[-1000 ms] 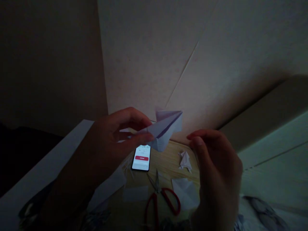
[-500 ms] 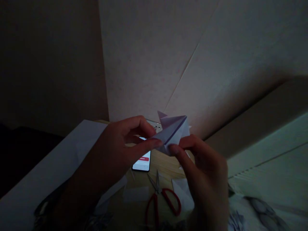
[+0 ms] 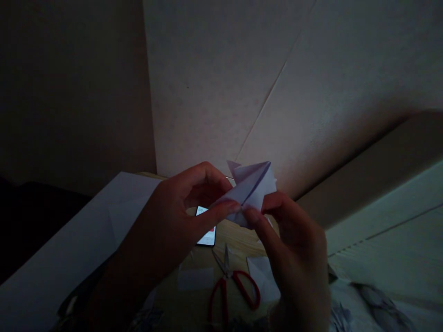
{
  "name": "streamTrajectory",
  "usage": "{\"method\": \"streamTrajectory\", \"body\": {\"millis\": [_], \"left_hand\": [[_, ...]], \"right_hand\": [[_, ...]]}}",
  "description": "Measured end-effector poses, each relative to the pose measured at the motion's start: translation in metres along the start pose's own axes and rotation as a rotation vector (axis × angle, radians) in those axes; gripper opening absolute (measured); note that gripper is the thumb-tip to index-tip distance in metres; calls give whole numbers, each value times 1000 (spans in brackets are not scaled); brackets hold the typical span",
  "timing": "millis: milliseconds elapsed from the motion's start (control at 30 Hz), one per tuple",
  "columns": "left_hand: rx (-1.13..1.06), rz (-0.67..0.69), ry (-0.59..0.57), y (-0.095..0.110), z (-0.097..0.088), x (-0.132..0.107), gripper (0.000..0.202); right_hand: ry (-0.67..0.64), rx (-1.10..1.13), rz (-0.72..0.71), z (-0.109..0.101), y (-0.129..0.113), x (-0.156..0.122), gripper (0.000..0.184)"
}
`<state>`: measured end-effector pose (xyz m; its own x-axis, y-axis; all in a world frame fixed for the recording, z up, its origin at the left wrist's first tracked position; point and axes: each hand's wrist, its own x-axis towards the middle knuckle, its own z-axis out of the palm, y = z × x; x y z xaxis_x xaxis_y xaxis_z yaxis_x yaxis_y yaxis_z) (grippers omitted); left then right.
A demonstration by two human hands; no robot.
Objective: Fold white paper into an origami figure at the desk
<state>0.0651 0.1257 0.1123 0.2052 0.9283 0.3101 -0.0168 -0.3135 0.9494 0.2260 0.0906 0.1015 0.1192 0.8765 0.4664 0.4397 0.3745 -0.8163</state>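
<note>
A folded piece of white paper (image 3: 251, 182) with pointed flaps is held up between my two hands, above the table. My left hand (image 3: 194, 198) pinches its lower left side, thumb in front and fingers behind. On the lower right, my right hand (image 3: 287, 235) grips it between thumb and bent index finger. Both thumbs press close together near the bottom of a dark crease. Fingertips behind the paper are partly hidden.
Below my hands, red-handled scissors (image 3: 226, 276) lie with their blades apart on the wooden table (image 3: 238, 237). A lit phone (image 3: 206, 237) is partly covered by my left hand. Paper pieces (image 3: 196, 279) lie around, with a large white sheet (image 3: 86, 235) at left. A wall (image 3: 224, 83) stands behind.
My left hand has moved slightly right and its thumb is now closer to the right thumb. The crease between the flaps looks narrower.
</note>
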Motion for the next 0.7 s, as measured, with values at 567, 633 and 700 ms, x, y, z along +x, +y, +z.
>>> {"method": "streamTrajectory", "body": {"millis": [567,633,700], "left_hand": [[9,-67,31,-4,0,4,20],[-44,-48,25,-6,-2,6,20],[-81,-62,5,-8,-4,8,19]], "right_hand": [[-20,23,6,3,0,1,14],[-9,-5,-7,3,-1,1,14],[-2,-38,-17,2,-3,1,15]]}}
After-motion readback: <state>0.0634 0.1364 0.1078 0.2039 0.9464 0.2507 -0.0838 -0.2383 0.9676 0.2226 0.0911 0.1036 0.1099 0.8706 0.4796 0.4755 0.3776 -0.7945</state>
